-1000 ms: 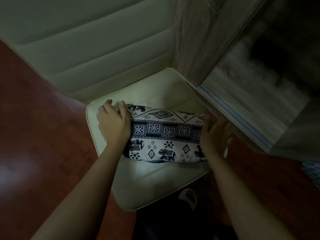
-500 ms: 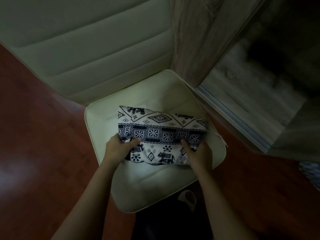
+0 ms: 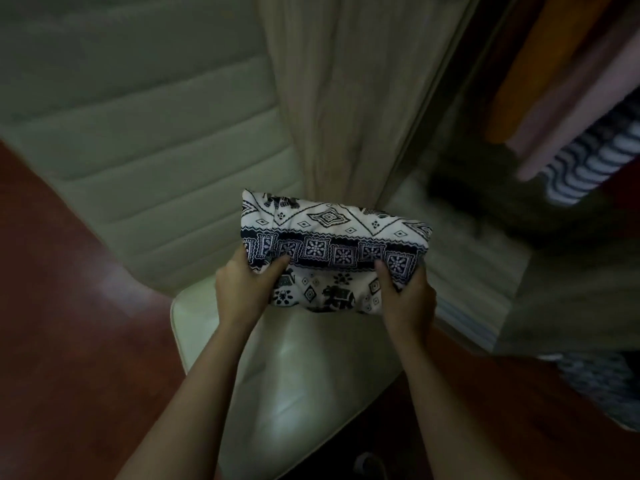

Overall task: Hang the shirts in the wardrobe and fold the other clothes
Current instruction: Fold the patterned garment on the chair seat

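While both thumbs press on top, the folded patterned garment [image 3: 332, 247] sits pinched in the left hand [image 3: 242, 289] and right hand [image 3: 407, 296], clear above the chair seat [image 3: 294, 368].

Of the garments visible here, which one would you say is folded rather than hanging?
The black-and-white elephant-print garment, gripped at its ends by the left hand and right hand. The orange garment, pink garment and striped garment hang in the wardrobe.
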